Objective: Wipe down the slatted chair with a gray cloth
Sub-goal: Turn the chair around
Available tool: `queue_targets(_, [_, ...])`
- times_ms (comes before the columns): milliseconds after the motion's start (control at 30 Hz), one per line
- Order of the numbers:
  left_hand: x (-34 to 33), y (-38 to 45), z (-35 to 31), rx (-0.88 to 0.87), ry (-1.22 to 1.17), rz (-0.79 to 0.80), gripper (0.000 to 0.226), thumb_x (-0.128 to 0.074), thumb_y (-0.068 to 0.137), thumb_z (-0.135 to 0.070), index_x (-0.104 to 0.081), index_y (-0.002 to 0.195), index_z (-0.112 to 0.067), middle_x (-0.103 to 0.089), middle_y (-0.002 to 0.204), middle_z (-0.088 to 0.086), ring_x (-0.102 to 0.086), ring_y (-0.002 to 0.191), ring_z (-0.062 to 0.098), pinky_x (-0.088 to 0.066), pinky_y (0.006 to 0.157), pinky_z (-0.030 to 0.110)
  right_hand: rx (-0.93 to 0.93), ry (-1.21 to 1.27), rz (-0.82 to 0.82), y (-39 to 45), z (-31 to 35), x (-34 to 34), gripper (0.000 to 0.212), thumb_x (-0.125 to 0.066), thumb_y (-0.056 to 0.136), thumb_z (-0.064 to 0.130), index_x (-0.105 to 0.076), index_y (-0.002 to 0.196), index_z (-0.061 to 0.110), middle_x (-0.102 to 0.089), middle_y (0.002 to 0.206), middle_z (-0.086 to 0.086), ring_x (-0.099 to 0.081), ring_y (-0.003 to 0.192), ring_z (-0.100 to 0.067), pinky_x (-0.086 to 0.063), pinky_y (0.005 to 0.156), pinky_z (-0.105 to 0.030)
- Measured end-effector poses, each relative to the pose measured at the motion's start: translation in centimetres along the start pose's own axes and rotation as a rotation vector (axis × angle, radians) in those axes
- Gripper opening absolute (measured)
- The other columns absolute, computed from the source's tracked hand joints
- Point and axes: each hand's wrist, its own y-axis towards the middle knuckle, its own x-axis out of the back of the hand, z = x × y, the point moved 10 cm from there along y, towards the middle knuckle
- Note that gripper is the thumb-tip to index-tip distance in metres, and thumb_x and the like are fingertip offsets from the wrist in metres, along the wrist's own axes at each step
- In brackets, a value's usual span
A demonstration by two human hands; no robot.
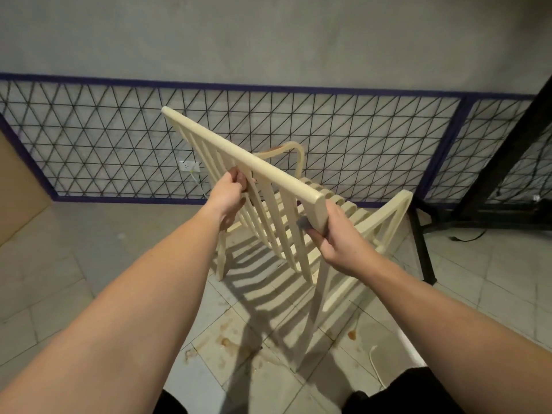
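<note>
**Steadying the chair by its top rail**

Holding the slatted chair tilted ahead of us, we see its top rail run from far left down to our right hand, which grips the near end and pinches a gray cloth beneath. Our left hand clasps a slat beyond; wiping likely follows the rail leftward.
</note>
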Motion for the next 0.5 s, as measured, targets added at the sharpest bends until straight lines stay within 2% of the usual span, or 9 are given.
queue_targets(33, [-0.2, -0.4, -0.2, -0.012, 0.019, -0.006, 0.026, -0.035, 0.11, -0.023, -0.06, 0.118, -0.028, -0.067, 0.116, 0.002, -0.059, 0.107, 0.018, -0.043, 0.102, 0.038, -0.018, -0.004, -0.001, -0.1, -0.8, 0.4, 0.029, -0.054, 0.099, 0.034, -0.037, 0.112, 0.053, -0.051, 0.113, 0.005, -0.046, 0.104, -0.011, -0.04, 0.088, -0.029])
queue_targets(100, [-0.8, -1.0, -0.6, -0.037, 0.064, -0.013, 0.026, -0.037, 0.108, -0.025, -0.062, 0.115, -0.026, -0.069, 0.118, 0.006, -0.061, 0.112, 0.023, -0.044, 0.104, 0.039, -0.067, -0.02, -0.01, -0.3, -2.4, 1.4, 0.033, -0.056, 0.098, 0.034, -0.038, 0.125, 0.034, -0.051, 0.117, 0.005, -0.048, 0.107, -0.015, -0.043, 0.091, -0.035])
queue_targets(200, [-2.1, -2.0, -0.6, -0.058, 0.106, -0.014, 0.023, -0.041, 0.107, -0.026, -0.063, 0.115, -0.026, -0.068, 0.114, 0.002, -0.061, 0.116, 0.025, -0.045, 0.106, 0.041, -0.124, 0.009, -0.065, -1.3, -4.1, 3.5, 0.041, -0.061, 0.096, 0.024, -0.037, 0.129, 0.03, -0.054, 0.12, 0.002, -0.053, 0.109, -0.01, -0.046, 0.092, -0.031])
queue_targets(267, [-3.2, -2.6, -0.5, -0.085, 0.153, -0.013, 0.023, -0.043, 0.107, -0.027, -0.062, 0.119, -0.024, -0.067, 0.115, 0.001, -0.06, 0.111, 0.021, -0.044, 0.102, 0.036, -0.182, 0.006, -0.1, -2.2, -5.6, 5.0, 0.039, -0.061, 0.096, 0.021, -0.041, 0.129, 0.024, -0.054, 0.12, 0.0, -0.052, 0.107, -0.012, -0.044, 0.089, -0.026])
queue_targets(300, [-3.8, -2.9, -0.6, -0.105, 0.184, -0.015, 0.022, -0.044, 0.106, -0.026, -0.062, 0.119, -0.023, -0.067, 0.114, 0.001, -0.06, 0.106, 0.02, -0.044, 0.098, 0.033, -0.212, 0.02, -0.115, -2.7, -6.3, 5.7, 0.035, -0.062, 0.096, 0.019, -0.043, 0.126, 0.023, -0.055, 0.118, 0.001, -0.054, 0.106, -0.009, -0.045, 0.089, -0.024])
queue_targets(367, [-4.9, -3.6, -0.9, -0.15, 0.228, -0.035, 0.02, -0.045, 0.106, -0.024, -0.062, 0.117, -0.022, -0.068, 0.113, 0.002, -0.061, 0.101, 0.021, -0.046, 0.093, 0.033, -0.261, 0.058, -0.133, -3.3, -7.7, 6.8, 0.032, -0.062, 0.096, 0.014, -0.048, 0.124, 0.02, -0.058, 0.113, 0.008, -0.056, 0.101, 0.006, -0.047, 0.086, -0.013])
queue_targets(433, [-5.7, -4.1, -1.1, -0.183, 0.261, -0.065, 0.018, -0.047, 0.105, -0.023, -0.063, 0.114, -0.019, -0.068, 0.108, 0.003, -0.061, 0.096, 0.02, -0.047, 0.084, 0.03, -0.294, 0.064, -0.152, -3.7, -8.8, 7.9, 0.034, -0.063, 0.096, 0.012, -0.05, 0.127, 0.017, -0.057, 0.107, 0.02, -0.053, 0.097, 0.02, -0.043, 0.078, 0.0])
queue_targets(500, [-6.5, -4.4, -1.0, -0.186, 0.255, -0.081, 0.025, -0.049, 0.105, -0.022, -0.062, 0.122, -0.012, -0.068, 0.113, 0.004, -0.063, 0.099, 0.019, -0.05, 0.086, 0.028, -0.316, 0.082, -0.184, -3.9, -9.7, 8.7, 0.032, -0.063, 0.096, 0.013, -0.052, 0.125, 0.02, -0.056, 0.103, 0.026, -0.051, 0.093, 0.027, -0.04, 0.076, 0.002])
